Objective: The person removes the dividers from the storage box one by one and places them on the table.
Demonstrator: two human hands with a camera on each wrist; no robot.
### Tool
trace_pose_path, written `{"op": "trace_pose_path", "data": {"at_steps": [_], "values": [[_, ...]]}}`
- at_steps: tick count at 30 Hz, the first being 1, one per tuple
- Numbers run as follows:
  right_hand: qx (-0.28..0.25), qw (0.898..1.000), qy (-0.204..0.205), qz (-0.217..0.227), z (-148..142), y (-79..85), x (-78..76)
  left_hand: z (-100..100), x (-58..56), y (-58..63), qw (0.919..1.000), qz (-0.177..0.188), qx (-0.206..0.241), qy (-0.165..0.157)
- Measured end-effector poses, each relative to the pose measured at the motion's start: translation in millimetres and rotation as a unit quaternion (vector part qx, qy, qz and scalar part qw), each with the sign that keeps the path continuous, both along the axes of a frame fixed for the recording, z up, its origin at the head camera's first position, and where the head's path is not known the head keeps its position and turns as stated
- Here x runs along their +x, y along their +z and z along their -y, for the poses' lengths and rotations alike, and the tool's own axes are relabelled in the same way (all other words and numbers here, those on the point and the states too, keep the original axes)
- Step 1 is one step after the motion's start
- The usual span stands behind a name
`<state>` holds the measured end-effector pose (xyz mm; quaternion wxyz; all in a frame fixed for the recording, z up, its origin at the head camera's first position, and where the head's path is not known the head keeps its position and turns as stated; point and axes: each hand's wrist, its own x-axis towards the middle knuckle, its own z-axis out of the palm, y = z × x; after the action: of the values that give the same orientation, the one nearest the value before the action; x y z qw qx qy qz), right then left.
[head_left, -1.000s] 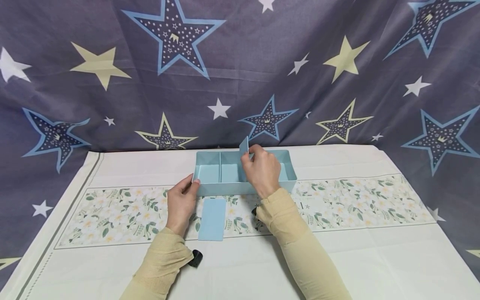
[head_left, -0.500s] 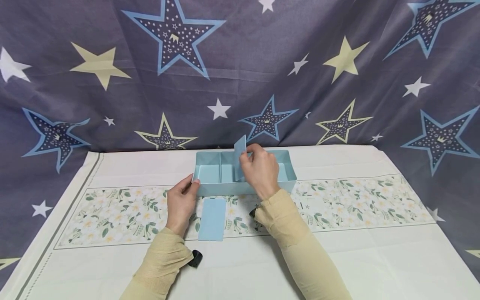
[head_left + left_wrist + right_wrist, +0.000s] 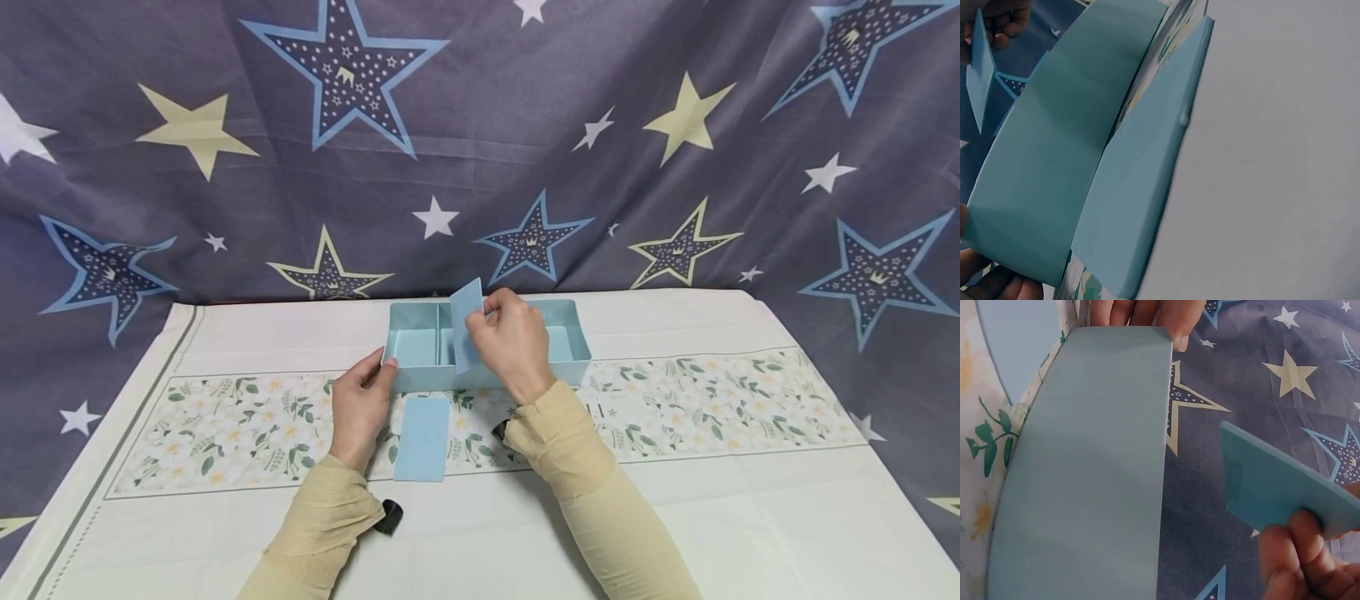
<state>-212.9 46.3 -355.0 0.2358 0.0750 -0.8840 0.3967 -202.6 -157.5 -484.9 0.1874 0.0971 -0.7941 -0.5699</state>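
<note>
A light blue organizer box [image 3: 420,380] stands on the table, with one divider standing across it toward its left end. My left hand [image 3: 360,408] grips the box's left end, thumb at the rim. Between thumb and fingers, my right hand [image 3: 516,337] pinches a loose blue divider panel [image 3: 467,329]. That panel is tilted, raised above the box's middle; in the right wrist view the divider panel [image 3: 1285,481] shows apart from the box wall [image 3: 1091,456]. Another flat blue panel [image 3: 422,437] lies in front of the box. My right hand hides part of the box's interior.
A white tablecloth [image 3: 465,533] with a floral band [image 3: 247,433] covers the table. Behind the far edge hangs a dark curtain [image 3: 495,133] with stars. A black strap end [image 3: 388,517] sticks out at the left sleeve.
My right hand has drawn the divider panel up out of the box's middle and shifted it left, turning its face toward me. The left hand keeps its grip on the box.
</note>
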Motion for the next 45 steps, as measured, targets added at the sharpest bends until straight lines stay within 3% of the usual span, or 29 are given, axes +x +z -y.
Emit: {"op": "trace_pose_path", "data": {"at_steps": [2, 3, 16, 26, 34, 36, 45], "values": [[-0.005, 1.0, 0.002, 0.002, 0, 0.6, 0.6, 0, -0.4, -0.1, 1.0, -0.001, 0.0, 0.0], [-0.007, 1.0, 0.004, 0.002, 0, 0.6, 0.8, 1, -5.2, -6.9, 0.9997, 0.0, -0.018, 0.014], [-0.034, 0.999, 0.016, -0.002, 1, 0.2, 4.1, 1, -6.2, -8.4, 0.9998, -0.002, -0.016, 0.015], [-0.091, 0.995, 0.024, -0.031, 0, -0.3, 9.1, 0, -5.6, -3.3, 0.9999, 0.0, -0.013, 0.008], [-0.085, 0.995, 0.032, -0.038, 0, -8.5, 14.9, -1, -6.3, -3.2, 0.9998, 0.0, -0.019, 0.011], [-0.08, 0.996, 0.032, -0.037, 0, -10.4, 16.5, -1, -1.2, 2.9, 1.0, -0.001, 0.0, -0.004], [-0.073, 0.997, 0.025, -0.012, -2, -15.4, 24.4, 2, -6.8, -11.3, 0.9997, 0.001, -0.017, 0.019]]}}
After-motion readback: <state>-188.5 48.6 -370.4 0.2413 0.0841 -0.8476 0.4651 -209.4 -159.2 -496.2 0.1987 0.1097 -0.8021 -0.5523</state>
